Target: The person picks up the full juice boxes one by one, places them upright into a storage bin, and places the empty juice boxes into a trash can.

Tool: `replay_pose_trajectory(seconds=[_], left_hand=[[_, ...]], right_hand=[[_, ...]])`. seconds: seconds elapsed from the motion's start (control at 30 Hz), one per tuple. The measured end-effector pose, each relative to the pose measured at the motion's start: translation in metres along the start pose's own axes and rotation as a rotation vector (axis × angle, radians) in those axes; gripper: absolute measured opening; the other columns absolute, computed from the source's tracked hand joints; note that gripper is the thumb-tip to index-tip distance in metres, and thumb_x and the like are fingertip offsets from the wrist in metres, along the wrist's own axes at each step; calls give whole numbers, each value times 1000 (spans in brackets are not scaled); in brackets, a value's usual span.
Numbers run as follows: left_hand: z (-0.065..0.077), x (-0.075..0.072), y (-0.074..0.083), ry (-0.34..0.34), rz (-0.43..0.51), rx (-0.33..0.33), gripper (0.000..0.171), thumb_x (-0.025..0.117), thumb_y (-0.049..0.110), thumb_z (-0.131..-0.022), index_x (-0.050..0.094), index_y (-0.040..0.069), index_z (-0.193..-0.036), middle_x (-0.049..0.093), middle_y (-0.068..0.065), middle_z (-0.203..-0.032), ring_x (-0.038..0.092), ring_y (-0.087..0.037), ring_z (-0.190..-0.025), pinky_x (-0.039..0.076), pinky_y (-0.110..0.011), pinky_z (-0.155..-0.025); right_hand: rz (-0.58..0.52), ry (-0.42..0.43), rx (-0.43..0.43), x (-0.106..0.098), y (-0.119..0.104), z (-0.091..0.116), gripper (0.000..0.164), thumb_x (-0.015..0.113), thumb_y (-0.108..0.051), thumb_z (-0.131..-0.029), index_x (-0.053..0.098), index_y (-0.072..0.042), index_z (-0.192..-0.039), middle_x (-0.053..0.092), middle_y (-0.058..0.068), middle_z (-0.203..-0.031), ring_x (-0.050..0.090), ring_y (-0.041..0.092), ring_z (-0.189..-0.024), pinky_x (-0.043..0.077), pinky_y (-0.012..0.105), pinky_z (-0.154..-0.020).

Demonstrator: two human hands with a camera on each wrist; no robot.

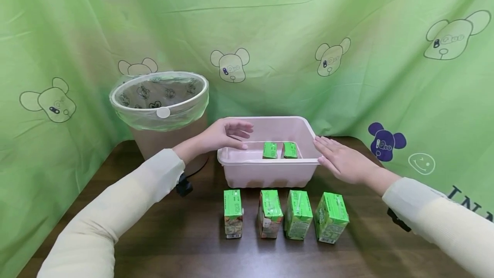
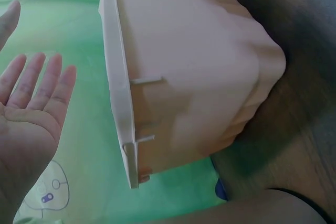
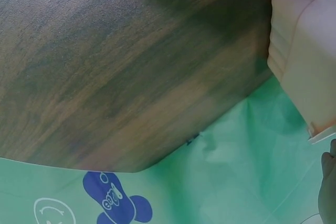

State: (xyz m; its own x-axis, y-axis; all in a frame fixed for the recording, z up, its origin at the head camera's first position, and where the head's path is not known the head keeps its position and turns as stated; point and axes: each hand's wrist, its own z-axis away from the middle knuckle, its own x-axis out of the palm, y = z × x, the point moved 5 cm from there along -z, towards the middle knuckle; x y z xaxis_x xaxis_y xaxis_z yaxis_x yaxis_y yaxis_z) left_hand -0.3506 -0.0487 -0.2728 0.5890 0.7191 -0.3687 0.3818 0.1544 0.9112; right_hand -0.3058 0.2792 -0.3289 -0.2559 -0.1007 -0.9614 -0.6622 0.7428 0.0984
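Left hand [image 1: 221, 134]: fingers spread loosely over the tub's left end, holding nothing. Right hand [image 1: 344, 161]: fingers straight alongside the right rim, gripping nothing; contact uncertain. Tub [image 1: 270, 172] sits on the tabletop [image 1: 181, 235], two cartons [image 1: 270, 150] inside; four more stand in a row in front. Step, as judged: positioning or steadying the tub, with loading partly done. Next move probably calls for a carton pinched from the row, lifted clear of the near rim.

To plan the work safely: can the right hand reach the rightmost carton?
Probably yes: the right hand looks empty beside the pink bin, and nothing visible blocks its way to the rightmost carton.
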Motion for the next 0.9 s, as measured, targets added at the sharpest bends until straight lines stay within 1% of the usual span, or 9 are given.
replay_pose_trajectory(seconds=[0.13,0.27,0.37,0.5,0.63,0.7,0.77,0.9], left_hand=[[13,-6,1,13,-11,11,59,75,-3,-81,53,-1,-135,59,-13,-132,58,-28,-118,52,-35,-92],[25,-9,2,20,-9,44,58,74,-5,-81,52,-3,-135,59,-15,-131,57,-31,-119,51,-42,-95],[34,-10,3,21,-5,69,57,72,-9,-81,52,-5,-134,59,-17,-130,57,-33,-118,48,-47,-97],[45,-9,3,13,12,88,56,71,-11,-80,53,-6,-133,59,-18,-130,57,-35,-118,48,-47,-97],[55,-5,1,-14,36,99,58,73,-10,-79,53,-6,-133,60,-18,-130,57,-35,-118,47,-50,-97],[60,-3,1,-33,47,102,59,74,-9,-78,53,-6,-133,60,-17,-129,57,-33,-118,47,-49,-98],[65,0,0,-56,63,106,61,75,-9,-78,52,-6,-134,60,-17,-130,56,-35,-119,47,-49,-98],[73,7,-4,-92,75,112,62,77,-7,-77,52,-6,-134,59,-19,-130,55,-38,-120,46,-50,-98]], right_hand=[[2,2,-3,0,0,-1,53,44,-25,-104,35,9,-145,32,28,-150,30,43,-138,15,37,-118],[6,6,-4,1,1,-1,53,44,-25,-104,36,9,-145,32,28,-150,30,43,-138,14,35,-118],[6,12,-6,1,1,-1,53,44,-25,-104,36,9,-144,32,28,-150,30,43,-138,12,34,-118],[-3,18,-7,2,1,0,53,44,-24,-104,36,9,-144,33,28,-150,30,43,-138,14,35,-118],[-9,17,-7,2,1,0,53,44,-24,-104,36,9,-144,33,28,-150,30,42,-138,25,48,-114],[-8,16,-8,2,1,0,53,44,-24,-104,36,9,-144,32,28,-150,30,42,-138,28,51,-112],[-11,18,-10,2,1,0,52,44,-23,-104,36,9,-144,32,28,-150,30,42,-138,24,47,-115],[-20,16,-3,3,1,0,53,44,-24,-104,36,9,-145,31,28,-151,29,42,-139,21,42,-117]])
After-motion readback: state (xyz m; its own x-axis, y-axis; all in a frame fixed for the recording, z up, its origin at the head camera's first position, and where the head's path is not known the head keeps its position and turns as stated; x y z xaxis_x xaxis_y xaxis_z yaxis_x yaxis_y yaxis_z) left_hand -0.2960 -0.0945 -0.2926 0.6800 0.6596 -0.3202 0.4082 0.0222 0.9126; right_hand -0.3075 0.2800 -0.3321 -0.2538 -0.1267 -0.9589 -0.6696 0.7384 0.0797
